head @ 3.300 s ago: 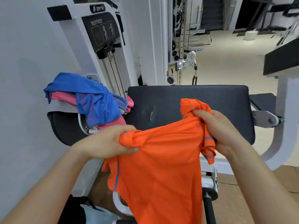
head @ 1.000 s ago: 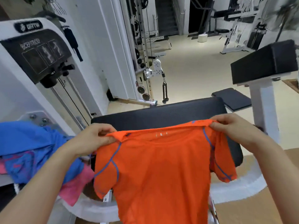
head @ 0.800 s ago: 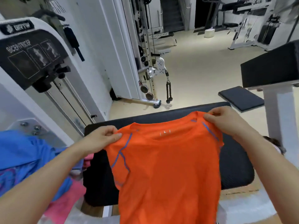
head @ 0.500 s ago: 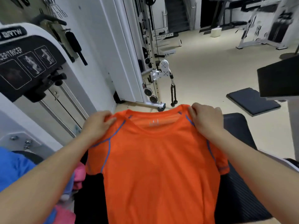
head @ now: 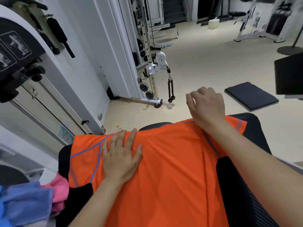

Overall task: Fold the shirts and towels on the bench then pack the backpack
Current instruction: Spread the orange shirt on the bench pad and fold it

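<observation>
A crumpled heap of blue and pink cloth (head: 32,203) is lying just beside the near left corner of a black padded gym bench (head: 246,185). A thin orange sports shirt with blue seam lines (head: 172,177) is lying spread across the bench, its collar at the far edge and its body running toward the near edge and out of view. Its left sleeve (head: 82,161) is reaching the bench's left edge.

The left hand (head: 121,154) is pressing flat on the shirt's left shoulder, fingers straight and spread, gripping nothing. The right hand (head: 206,105) is hovering above the far edge, clear of the cloth, its fingers loosely curled and empty. The right sleeve (head: 236,126) is lying near the far right corner.

The fabric is looking light, limp and rather slick (probably a mesh sports knit), so it is likely to slide on the padding unless a palm is pinning it. The sleeve hems and shoulder seams seem the best places to pinch for folding inward.

Room is tight on the left, where the heap is crowding the corner. Bare padding is showing along the right edge, giving more space there. With the collar right at the far edge, a forward push could drag the shirt off.
</observation>
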Available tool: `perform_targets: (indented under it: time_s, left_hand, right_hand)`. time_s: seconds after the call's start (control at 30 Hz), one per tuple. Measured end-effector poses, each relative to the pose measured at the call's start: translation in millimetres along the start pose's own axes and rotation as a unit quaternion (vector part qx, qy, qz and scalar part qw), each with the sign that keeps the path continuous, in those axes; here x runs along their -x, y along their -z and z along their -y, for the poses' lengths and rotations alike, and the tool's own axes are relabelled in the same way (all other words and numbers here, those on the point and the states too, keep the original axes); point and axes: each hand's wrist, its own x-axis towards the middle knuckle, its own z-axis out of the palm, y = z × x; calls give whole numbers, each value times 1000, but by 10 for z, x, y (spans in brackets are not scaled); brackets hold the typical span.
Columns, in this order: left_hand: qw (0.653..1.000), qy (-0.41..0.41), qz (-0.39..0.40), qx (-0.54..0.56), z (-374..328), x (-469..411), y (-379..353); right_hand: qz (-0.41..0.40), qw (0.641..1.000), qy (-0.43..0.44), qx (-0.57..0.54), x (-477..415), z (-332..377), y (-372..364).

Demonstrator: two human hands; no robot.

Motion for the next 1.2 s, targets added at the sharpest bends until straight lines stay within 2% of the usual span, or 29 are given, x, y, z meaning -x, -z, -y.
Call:
perform_targets:
  time_s: [0.07,0.13,0.2,0.27,0.33,0.43,0.5,0.57,0.63,0.7,0.77,0.83,0.9,0.93,0.97,1.0,1.07,1.13,1.2]
  left_hand:
    - [1000,0,5,-2,-2,7,-11]
    - [1000,-7,-6,-5,-16,14,-17]
    - [1000,-5,3,-2,-24,18,20]
    - [1000,6,25,5,-60,25,69]
    - [1000,-24,14,4,-193,91,117]
    - [991,-131,6,8,-479,298,51]
    - [989,-142,30,8,-559,387,-21]
    - [991,-130,43,8,-559,389,-71]
    - [991,-123,60,6,-571,381,-45]
    - [988,-127,81,26,-551,380,-2]
    - [987,-126,82,59,-489,410,80]
    - [987,-109,34,112,-364,605,212]
    - [971,-72,-55,219,-183,1007,291]
    - [958,-18,-77,276,-67,1293,276]
    - [944,57,-59,321,50,1600,223]
    - [924,150,-8,352,131,1914,153]
    - [867,301,95,386,239,2483,-12]
    - [827,380,149,387,310,2850,-144]
    - [806,402,190,390,318,3005,-246]
  right_hand:
    - [3,1000,-23,-14,300,-129,180]
    - [93,994,-50,26,690,-278,301]
    - [206,973,-80,70,970,-434,311]
    - [229,965,-82,93,1044,-583,268]
    - [217,968,-79,94,1001,-712,246]
    - [214,973,-53,71,957,-918,234]
    - [219,974,-22,61,931,-985,254]
    - [189,981,-34,36,920,-968,283]
    - [87,990,-106,-22,952,-864,343]
    - [-7,979,-189,-82,1082,-711,469]
    - [-41,954,-261,-144,1346,-571,626]
    - [-28,913,-337,-229,1732,-415,790]
    - [6,873,-393,-288,2251,-238,921]
    - [30,861,-415,-294,2543,-138,969]
    - [59,851,-433,-291,2826,-35,1007]
    - [92,845,-446,-282,3084,69,1033]
    - [144,848,-445,-250,3463,231,1056]
    - [176,860,-428,-216,3629,324,1045]
    - [191,863,-424,-197,3660,365,1000]
